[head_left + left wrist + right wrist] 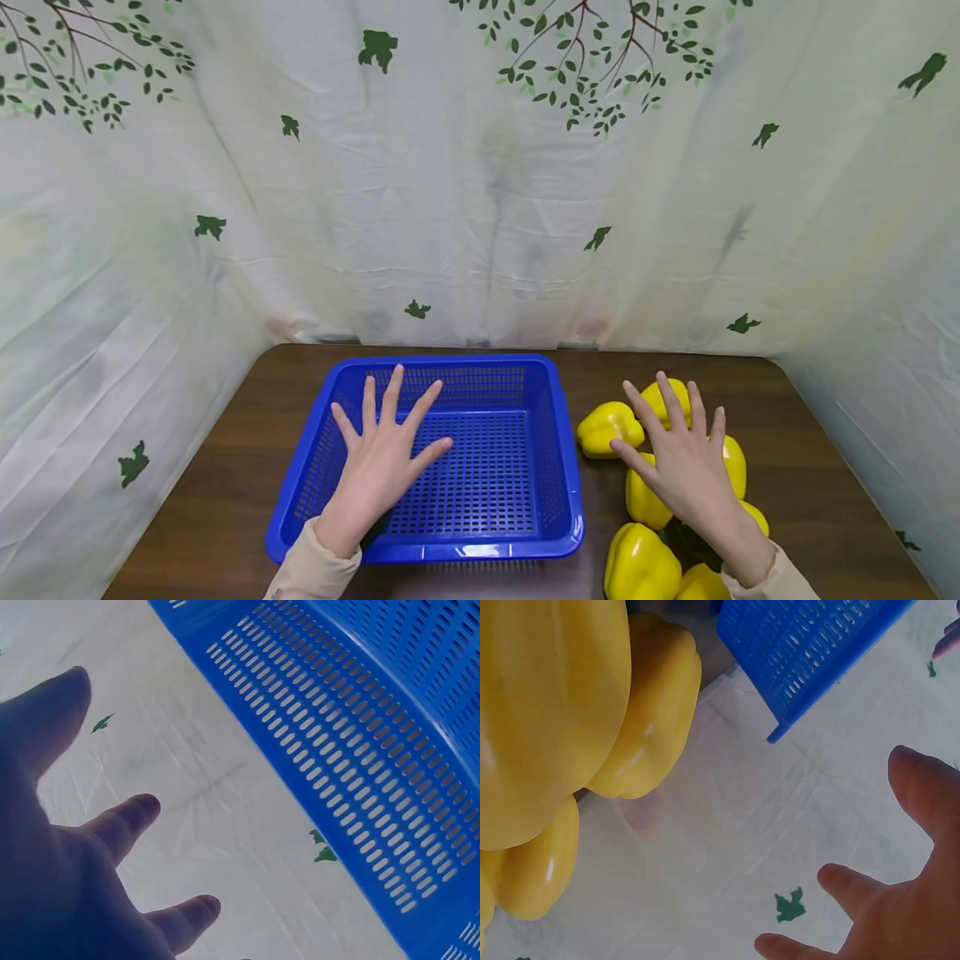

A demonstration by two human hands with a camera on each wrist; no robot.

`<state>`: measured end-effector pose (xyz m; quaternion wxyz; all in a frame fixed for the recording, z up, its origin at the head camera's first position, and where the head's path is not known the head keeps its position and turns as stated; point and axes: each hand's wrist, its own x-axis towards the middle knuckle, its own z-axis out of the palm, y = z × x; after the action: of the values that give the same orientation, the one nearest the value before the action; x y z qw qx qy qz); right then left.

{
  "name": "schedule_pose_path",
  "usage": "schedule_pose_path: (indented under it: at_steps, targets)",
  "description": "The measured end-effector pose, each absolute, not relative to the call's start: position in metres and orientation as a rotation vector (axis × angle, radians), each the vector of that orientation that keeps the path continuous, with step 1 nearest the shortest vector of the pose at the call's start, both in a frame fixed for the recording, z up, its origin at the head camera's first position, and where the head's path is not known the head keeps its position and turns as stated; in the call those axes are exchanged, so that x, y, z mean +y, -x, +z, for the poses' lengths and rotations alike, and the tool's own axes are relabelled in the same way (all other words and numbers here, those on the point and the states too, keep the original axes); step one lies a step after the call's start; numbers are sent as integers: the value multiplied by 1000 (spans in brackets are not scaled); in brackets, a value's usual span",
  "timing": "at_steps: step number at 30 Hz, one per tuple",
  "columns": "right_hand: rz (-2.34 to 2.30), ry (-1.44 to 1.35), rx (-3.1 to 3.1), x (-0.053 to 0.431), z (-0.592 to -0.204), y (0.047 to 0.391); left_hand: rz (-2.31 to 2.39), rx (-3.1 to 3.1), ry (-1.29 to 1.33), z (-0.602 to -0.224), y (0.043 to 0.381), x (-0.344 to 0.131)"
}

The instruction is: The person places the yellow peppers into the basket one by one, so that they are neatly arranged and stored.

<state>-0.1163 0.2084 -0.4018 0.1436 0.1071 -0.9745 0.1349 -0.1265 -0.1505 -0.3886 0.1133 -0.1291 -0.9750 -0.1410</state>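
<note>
My left hand (pixel 380 458) is held over the left part of a blue plastic basket (pixel 480 551), its fingers spread wide and nothing in them. The basket has slotted walls and a grid floor, and its inside looks bare. To the right, several yellow bell peppers (pixel 643 567) lie in a loose group. Over them hovers my right hand (pixel 686 467), also with spread fingers and holding nothing; it hides parts of some peppers. In the right wrist view, large yellow peppers (pixel 547 712) fill the left side, apart from the right hand's fingers (pixel 922 795).
A dark brown wooden table (pixel 817 500) bears the basket and peppers. Behind it and along both sides hangs a pale cloth (pixel 450 208) printed with green leaves and branches. The basket's right rim stands close to the nearest pepper (pixel 609 429).
</note>
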Motion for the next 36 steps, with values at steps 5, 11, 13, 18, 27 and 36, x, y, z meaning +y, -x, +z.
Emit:
schedule_pose_path:
  at_steps: [5,11,13,18,27,36]
  targets:
    - [376,-333,-2796,209,-401,115,-378,-2868,393,-388,126,-156]
    - [377,-341,-2806,209,-399,114,-349,-2888,398,-387,126,-161]
    - [380,-341,-2808,209,-399,114,-340,-2890,402,-387,126,-163]
    - [360,-340,-2807,211,-399,113,-337,-2894,407,-385,124,-168]
    - [333,-385,-2798,212,-397,108,-334,-2915,396,-380,118,-194]
    - [328,-459,-2781,218,-396,101,-457,-2975,402,-374,117,-241]
